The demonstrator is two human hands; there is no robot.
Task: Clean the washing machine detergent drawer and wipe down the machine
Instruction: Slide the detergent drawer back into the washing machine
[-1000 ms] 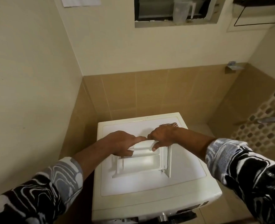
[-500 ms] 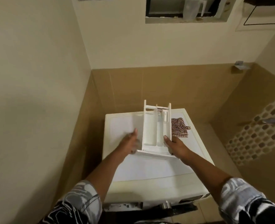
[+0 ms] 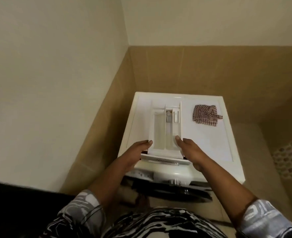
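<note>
The white detergent drawer (image 3: 165,129) lies lengthwise over the top of the white washing machine (image 3: 208,145), its front panel toward me at the machine's front edge. My left hand (image 3: 133,154) grips the drawer's near left corner, thumb on its rim. My right hand (image 3: 189,150) holds the near right side, thumb inside the compartment. A red-and-white checked cloth (image 3: 206,116) lies crumpled on the machine's back right corner, untouched.
The machine stands in a corner with a cream wall on the left and tan tiles behind. Its dark round door (image 3: 172,191) and control panel show below the front edge. A tiled floor area with a patterned mat (image 3: 291,160) lies to the right.
The drawer was flipped and lifted upright off the machine, then brought lower and toward me. My hands shifted from its far end to its near corners. The view tilted downward.
</note>
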